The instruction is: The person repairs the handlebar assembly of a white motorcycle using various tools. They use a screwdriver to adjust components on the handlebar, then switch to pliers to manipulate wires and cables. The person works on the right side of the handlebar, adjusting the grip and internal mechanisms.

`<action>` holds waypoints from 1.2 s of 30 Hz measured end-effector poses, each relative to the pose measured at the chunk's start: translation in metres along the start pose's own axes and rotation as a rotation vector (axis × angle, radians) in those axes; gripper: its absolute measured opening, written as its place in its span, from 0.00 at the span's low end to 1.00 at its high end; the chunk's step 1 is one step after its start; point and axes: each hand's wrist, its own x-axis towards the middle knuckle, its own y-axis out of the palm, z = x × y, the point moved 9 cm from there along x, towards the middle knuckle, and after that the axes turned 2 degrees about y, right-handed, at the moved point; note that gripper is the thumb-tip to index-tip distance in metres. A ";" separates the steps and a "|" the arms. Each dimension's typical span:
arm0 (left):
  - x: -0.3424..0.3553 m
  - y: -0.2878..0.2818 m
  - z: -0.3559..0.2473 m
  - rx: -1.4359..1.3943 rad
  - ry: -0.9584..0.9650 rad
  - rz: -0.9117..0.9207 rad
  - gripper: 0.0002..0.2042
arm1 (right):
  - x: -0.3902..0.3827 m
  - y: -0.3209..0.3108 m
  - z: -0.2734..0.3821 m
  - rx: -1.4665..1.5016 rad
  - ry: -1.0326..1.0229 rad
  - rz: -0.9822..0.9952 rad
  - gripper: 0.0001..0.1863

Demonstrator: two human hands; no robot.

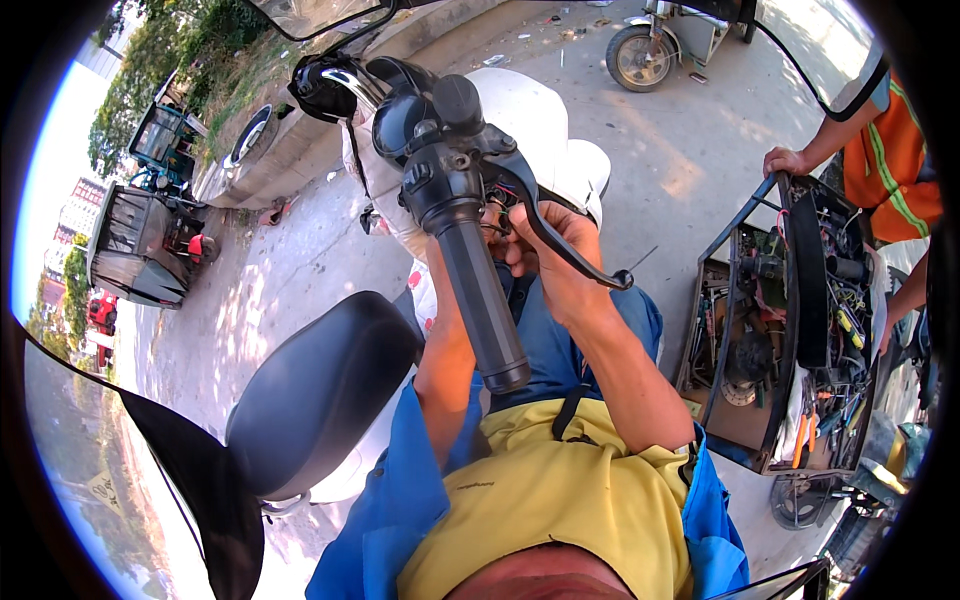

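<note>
A black handlebar grip of a white scooter points toward me, with a black brake lever beside it. Between the two, my right hand is closed in a pinch around thin dark wires under the lever's base; the exact spot held is hard to see. My left hand reaches in from behind the grip. Its bent fingertips show close to the right fingers, but the grip hides most of it and whatever it pinches. A switch housing sits on the bar just beyond the grip.
At the right, another person's hand rests on a metal-framed tool cart crammed with tools and parts. The scooter's black seat lies to my left. Farther off stand a covered three-wheeler and a vehicle's front wheel.
</note>
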 end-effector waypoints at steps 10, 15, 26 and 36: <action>-0.049 0.022 -0.037 0.631 0.466 -0.103 0.05 | -0.002 0.016 -0.004 0.029 0.039 -0.039 0.12; -0.037 -0.001 -0.042 0.451 0.485 0.083 0.03 | 0.006 0.006 -0.002 -0.205 -0.072 0.055 0.11; -0.025 0.018 -0.077 0.595 0.391 0.164 0.09 | 0.006 0.013 0.019 -0.421 0.019 0.295 0.12; -0.023 0.001 -0.070 0.552 0.379 0.015 0.09 | 0.011 0.003 0.009 -0.227 0.026 0.167 0.12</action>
